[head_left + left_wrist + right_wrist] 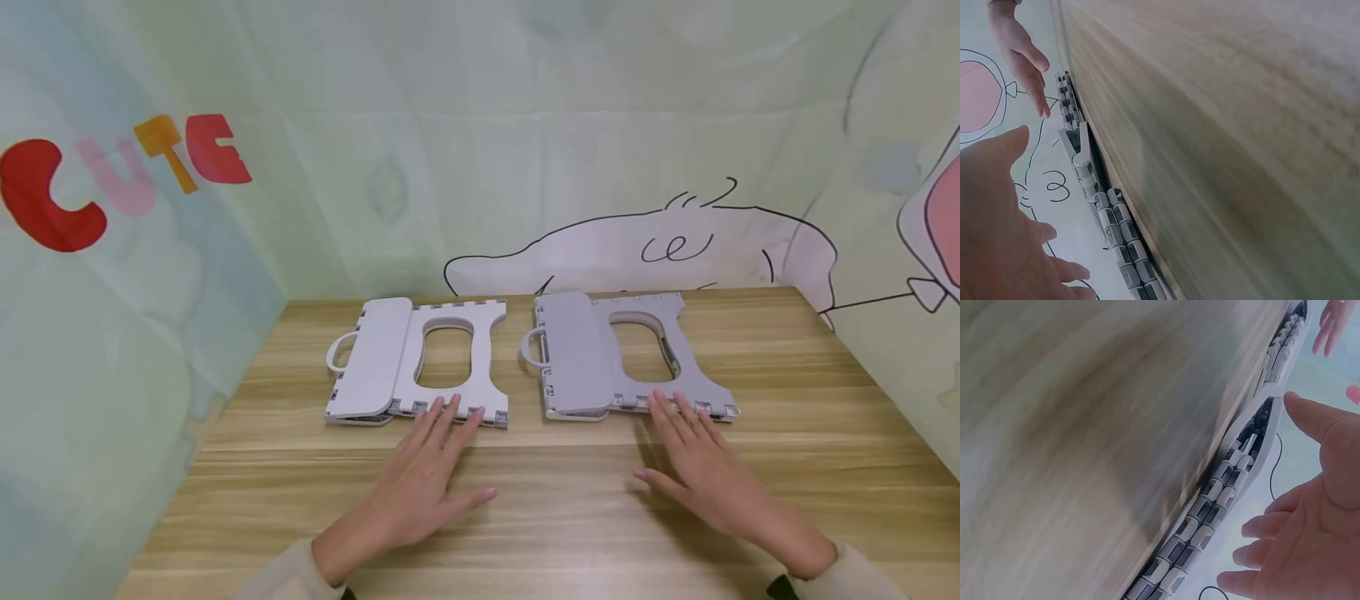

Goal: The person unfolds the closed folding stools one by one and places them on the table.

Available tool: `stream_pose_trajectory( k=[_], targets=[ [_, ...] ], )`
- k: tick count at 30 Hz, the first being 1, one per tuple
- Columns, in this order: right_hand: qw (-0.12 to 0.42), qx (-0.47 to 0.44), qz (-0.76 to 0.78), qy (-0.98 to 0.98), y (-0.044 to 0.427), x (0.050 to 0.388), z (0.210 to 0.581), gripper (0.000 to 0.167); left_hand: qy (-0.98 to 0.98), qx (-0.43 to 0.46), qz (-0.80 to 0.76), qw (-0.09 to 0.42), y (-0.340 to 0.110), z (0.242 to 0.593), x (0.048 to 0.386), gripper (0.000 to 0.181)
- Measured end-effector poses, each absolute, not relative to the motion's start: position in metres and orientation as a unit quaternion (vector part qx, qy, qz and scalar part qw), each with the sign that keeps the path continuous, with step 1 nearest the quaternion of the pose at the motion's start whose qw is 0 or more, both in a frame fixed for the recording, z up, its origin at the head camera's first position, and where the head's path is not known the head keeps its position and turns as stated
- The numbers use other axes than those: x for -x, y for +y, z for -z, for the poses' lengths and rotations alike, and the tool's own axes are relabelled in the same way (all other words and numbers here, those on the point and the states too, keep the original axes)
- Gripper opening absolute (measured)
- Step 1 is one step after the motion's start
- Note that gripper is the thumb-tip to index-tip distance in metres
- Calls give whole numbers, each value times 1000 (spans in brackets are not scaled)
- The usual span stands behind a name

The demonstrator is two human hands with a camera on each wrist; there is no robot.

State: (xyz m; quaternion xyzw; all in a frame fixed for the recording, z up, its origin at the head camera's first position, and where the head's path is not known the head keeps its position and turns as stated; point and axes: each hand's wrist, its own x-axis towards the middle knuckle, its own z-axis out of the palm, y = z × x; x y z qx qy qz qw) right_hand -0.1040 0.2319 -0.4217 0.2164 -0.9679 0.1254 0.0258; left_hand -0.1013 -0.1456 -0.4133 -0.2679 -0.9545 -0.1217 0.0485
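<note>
Left stool, right stool on table, backdrop seemingly just behind

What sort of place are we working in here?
Probably a small indoor work corner: a wood-grain table stands against what looks like a printed, creased cloth backdrop, with colourful CUTE lettering at the left.

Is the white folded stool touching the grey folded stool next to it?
Apart. The head view shows it: a strip of bare wooden tabletop lies between the white folded stool and the grey folded stool, including its loop handle.
</note>
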Motion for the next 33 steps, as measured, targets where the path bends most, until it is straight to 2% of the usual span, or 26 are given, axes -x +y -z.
stream_pose_trajectory(
  k=[21, 33],
  targets=[
    [44, -199, -146, -968, 248, 125, 419, 92, -942, 294, 162, 16, -114, 405, 130, 89],
    [22, -170, -155, -973, 258, 134, 421, 94, -943, 282, 174, -22, -94, 403, 149, 91]
  ],
)
